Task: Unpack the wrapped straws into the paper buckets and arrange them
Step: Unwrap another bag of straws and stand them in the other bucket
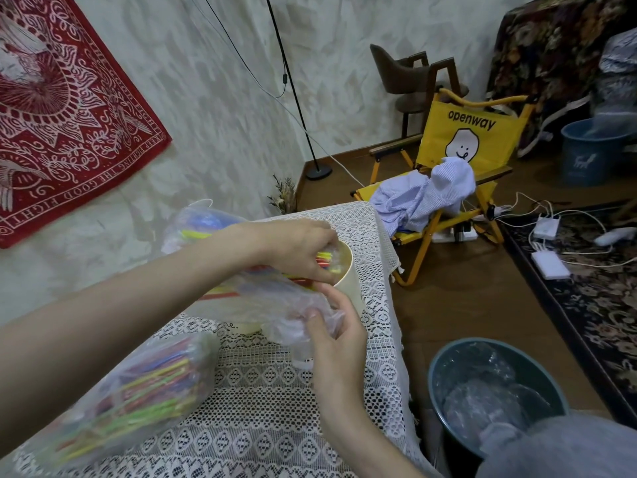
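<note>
a bundle of coloured straws (303,270) is held at the mouth of a paper bucket (348,288) on the lace-covered table (275,408), its forward ends over the rim, the rest still sheathed in a clear plastic wrapper (275,305). the straws are pinched near the tips by the left hand (296,250), fingers curled round them. the loose wrapper end is grasped by the right hand (331,326), fingers closed on the film just below the bucket.

judged step: wrapper being drawn off while straws are fed into the bucket. 1 further wrapped pack (138,391) lies at the near left of the table, another (200,222) behind the left forearm.

risks: the bucket stands close to the table's right edge; a sideways tug on the film could tip it or push it off. straws could spill past the rim if the pinch loosens.

room: free cloth lies between the near pack and the bucket. a bin (489,391) lined with plastic stands on the floor just right of the table, within reach for the wrapper.
</note>
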